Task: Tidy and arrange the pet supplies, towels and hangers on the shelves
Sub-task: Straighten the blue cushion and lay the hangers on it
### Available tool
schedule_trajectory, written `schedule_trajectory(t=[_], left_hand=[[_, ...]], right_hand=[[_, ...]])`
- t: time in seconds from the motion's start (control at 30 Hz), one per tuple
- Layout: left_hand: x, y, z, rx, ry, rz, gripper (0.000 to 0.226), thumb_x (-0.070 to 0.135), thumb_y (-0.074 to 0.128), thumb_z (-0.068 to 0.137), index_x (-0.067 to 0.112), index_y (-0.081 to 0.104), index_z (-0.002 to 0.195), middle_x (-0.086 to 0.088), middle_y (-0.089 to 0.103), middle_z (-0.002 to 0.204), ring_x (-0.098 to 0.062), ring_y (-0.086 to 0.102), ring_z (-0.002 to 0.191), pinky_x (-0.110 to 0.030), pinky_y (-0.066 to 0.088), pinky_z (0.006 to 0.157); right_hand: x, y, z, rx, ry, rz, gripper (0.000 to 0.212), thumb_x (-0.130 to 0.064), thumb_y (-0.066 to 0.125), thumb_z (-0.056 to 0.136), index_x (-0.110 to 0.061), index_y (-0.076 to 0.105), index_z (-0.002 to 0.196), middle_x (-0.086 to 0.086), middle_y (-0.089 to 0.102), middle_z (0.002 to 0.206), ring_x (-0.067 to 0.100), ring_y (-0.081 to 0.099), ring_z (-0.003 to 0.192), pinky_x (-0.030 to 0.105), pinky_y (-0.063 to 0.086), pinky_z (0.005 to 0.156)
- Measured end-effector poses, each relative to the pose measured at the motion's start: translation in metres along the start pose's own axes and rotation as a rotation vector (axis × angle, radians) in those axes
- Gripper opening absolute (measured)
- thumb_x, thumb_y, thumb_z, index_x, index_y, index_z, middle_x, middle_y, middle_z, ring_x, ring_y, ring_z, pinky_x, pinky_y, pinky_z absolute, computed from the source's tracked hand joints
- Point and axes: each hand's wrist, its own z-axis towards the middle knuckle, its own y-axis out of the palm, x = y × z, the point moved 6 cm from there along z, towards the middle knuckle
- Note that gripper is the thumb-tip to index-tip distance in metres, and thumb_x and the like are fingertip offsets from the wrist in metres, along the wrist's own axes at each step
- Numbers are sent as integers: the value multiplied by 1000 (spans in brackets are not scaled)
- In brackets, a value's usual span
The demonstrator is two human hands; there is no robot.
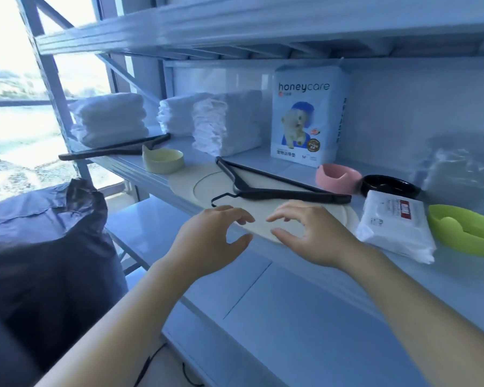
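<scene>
Your left hand point(207, 236) and right hand point(308, 233) hover side by side at the front lip of the pale blue metal shelf point(333, 277), fingers loosely curled and parted, holding nothing. Just beyond them lies the black plastic clothes hanger point(277, 188), flat across a cream round-holed feeding mat point(185, 177) that overhangs the shelf edge. The hanger looks light and stiff, probably a little slick; take it at the neck below the hook or along one arm, and lift it clear so the mat is not dragged off. The mat seems thin and bendy, so support it with both hands. Around it sit a pale yellow-green bowl point(164, 160), a pink bowl point(337, 177), a white wipes pack point(394, 224) and folded white towels point(224, 124). The shelf looks smooth, with little free room.
</scene>
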Motion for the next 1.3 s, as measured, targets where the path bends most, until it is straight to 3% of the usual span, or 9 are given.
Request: schedule_trajectory(t=[0.13, 0.37, 0.6, 0.67, 0.77, 0.87, 1.0, 1.17, 1.3], left_hand=[[-41, -14, 11, 28, -38, -9, 24, 43, 58, 85, 41, 59, 109, 24, 58, 103, -1, 53, 97, -29, 50, 77], [-97, -26, 38, 39, -73, -3, 22, 41, 58, 86, 40, 59, 107, 24, 56, 103, -1, 52, 98, -26, 47, 76], [-139, -26, 99, 34, -19, -83, 19, 43, 58, 86, 40, 60, 104, 24, 58, 98, 1, 53, 96, -22, 42, 72], [-147, -25, 120, 13, 15, -78, 19, 42, 58, 86, 39, 61, 105, 23, 59, 99, 0, 53, 96, -21, 42, 73], [-160, -22, 147, -10, 50, -66, 19, 41, 59, 85, 39, 61, 104, 22, 60, 101, 1, 54, 95, -19, 41, 75], [-176, -16, 169, -41, 63, -66, 19, 42, 59, 85, 41, 61, 104, 22, 60, 102, 1, 54, 95, -23, 45, 81], [-188, -3, 192, -73, 106, -65, 22, 40, 60, 85, 40, 61, 106, 21, 61, 106, 0, 55, 95, -22, 46, 81], [-189, 2, 213, -77, 199, -70, 25, 37, 62, 84, 39, 61, 109, 23, 60, 107, 2, 54, 96, -21, 44, 78], [-203, -12, 229, -61, 247, -73, 29, 37, 63, 84, 40, 59, 112, 21, 60, 109, 0, 54, 99, -20, 43, 78]], right_hand=[[-7, 25, 50, -47, -22, -29, 20, -35, 58, 87, -32, 64, 105, -16, 58, 106, 3, 52, 93, 30, 46, 86], [16, 51, 118, -86, 51, -30, 23, -31, 62, 85, -30, 64, 108, -16, 60, 105, -1, 52, 91, 18, 41, 80], [54, 61, 174, -157, 198, -154, 48, -37, 68, 80, -30, 52, 125, -12, 52, 123, 8, 49, 112, 20, 34, 82], [64, 66, 181, -220, 234, -150, 45, -42, 69, 76, -35, 54, 118, -15, 55, 116, 6, 53, 102, 22, 40, 81], [76, 67, 183, -238, 274, -162, 27, -52, 69, 67, -39, 56, 87, -17, 62, 90, 3, 57, 82, 30, 51, 77], [80, 70, 184, -266, 284, -168, 32, -52, 70, 64, -35, 61, 90, -18, 64, 83, -3, 58, 76, 24, 50, 71], [75, 71, 193, -211, 308, -114, 39, -51, 71, 65, -40, 62, 102, -18, 65, 92, -2, 58, 82, 24, 50, 77], [62, 68, 214, -104, 331, -33, 32, -39, 77, 70, -41, 65, 99, -19, 67, 92, -3, 60, 85, 24, 50, 81], [49, 60, 235, -14, 315, -38, 41, -37, 78, 70, -39, 63, 108, -19, 64, 100, -3, 55, 91, 22, 47, 83]])
